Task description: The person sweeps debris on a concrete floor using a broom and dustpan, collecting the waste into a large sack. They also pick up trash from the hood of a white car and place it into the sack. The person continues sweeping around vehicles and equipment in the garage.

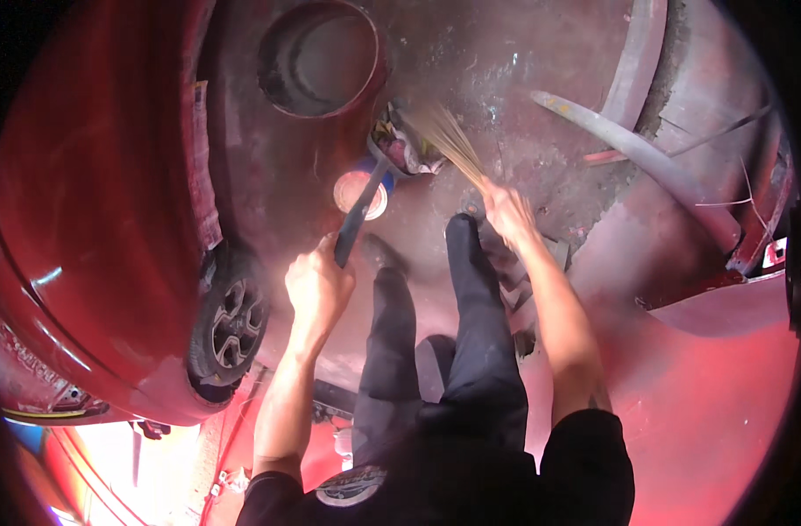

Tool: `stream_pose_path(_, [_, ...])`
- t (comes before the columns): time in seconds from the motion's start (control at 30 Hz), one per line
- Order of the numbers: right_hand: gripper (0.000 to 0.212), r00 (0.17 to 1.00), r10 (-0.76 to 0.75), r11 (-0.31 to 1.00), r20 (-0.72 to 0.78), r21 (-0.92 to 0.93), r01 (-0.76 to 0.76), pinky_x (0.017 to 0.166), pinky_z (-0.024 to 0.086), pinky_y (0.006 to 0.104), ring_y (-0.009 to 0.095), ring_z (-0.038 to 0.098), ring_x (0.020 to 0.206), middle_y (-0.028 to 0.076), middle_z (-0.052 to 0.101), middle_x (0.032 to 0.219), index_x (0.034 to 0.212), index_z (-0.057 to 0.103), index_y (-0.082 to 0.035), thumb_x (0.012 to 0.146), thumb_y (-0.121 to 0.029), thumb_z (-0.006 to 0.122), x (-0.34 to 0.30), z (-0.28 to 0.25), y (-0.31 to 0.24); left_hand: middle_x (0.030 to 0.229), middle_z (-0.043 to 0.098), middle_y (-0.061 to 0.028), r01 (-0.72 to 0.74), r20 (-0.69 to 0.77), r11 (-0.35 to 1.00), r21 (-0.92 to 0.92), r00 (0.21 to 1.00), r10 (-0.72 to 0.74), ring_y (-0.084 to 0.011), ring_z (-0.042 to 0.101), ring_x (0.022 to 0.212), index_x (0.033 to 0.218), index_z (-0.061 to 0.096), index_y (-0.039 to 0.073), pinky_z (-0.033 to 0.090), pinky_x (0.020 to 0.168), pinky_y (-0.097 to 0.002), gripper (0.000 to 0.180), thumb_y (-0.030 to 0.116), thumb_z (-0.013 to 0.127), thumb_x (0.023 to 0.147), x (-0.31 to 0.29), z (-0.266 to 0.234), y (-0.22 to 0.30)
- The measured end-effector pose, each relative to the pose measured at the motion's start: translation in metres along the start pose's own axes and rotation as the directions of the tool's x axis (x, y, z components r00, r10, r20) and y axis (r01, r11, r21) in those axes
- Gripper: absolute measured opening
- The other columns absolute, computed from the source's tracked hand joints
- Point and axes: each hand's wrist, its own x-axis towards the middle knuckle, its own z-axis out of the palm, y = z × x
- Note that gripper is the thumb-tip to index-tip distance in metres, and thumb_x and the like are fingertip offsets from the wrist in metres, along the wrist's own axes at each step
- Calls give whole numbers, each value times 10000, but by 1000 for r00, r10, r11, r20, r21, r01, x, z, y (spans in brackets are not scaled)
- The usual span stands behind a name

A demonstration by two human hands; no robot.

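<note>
My left hand (319,279) is closed round the dark handle of a dustpan (358,219). Crumpled litter (404,149) lies in the pan at the handle's far end. In my right hand (508,213) I grip a broom of thin straw-coloured sticks (453,140). Its bristles reach forward and left to the litter, and their tips are smeared by motion. Just under the dustpan handle stands a round can with a pale top (362,193) and a blue side.
A large round bin (320,58) stands ahead, beyond the dustpan. To my left is a red car (94,193) with its wheel (234,324). Long curved panels (584,123) lie at the right. My feet are on the dusty floor (435,254).
</note>
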Motion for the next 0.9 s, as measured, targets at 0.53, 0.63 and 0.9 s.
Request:
stream_pose_path(0.53, [495,962,273,893,19,366,-261,886,547,468,381,712,1007,273,704,1072,1439,573,-180,958,-292,599,-33,117,-83,907,712,-254,12,100,999,32,995,-15,-421,710,873,1197,727,106,565,823,-484,463,60,653,742,-4,-5,-8])
stream_pose_path(0.63, [500,931,336,889,144,279,-363,897,545,488,394,702,1030,273,699,1082,1452,555,-206,967,-319,593,-59,62,-70,906,708,-262,22,100,1000,20,995,-24,-426,707,876,1215,715,94,563,823,-492,482,57,647,739,-14,-4,-18])
stream_pose_path(0.9, [475,769,630,343,107,850,-400,861,540,427,313,704,1020,206,723,1097,1383,595,-30,947,-216,626,-53,117,43,884,704,-269,-45,111,993,107,993,33,-430,708,865,1193,719,73,566,799,-495,441,62,648,757,-1,-5,-14])
